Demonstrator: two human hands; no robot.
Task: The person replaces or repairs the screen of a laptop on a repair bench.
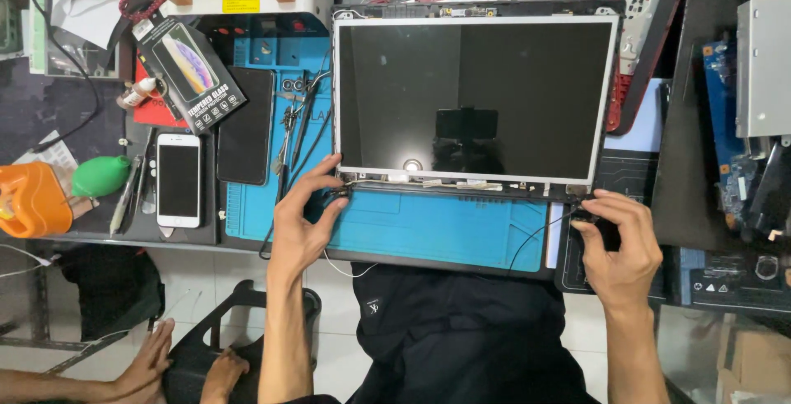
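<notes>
A bare laptop screen panel (476,98), dark glass in a silver frame, lies on a blue mat (428,227) at mid-desk. Its lower left corner is pinched by the left hand (303,214); a black cable at the lower right is pinched by the right hand (618,243). Both corners are best steadied evenly, the cable kept slack.

Left of the one laptop screen panel (475,95) lie two phones, one white (179,180) and one black (245,125), one boxed screen protector (191,65), one green air blower (100,177) and one orange bottle (30,199)
</notes>
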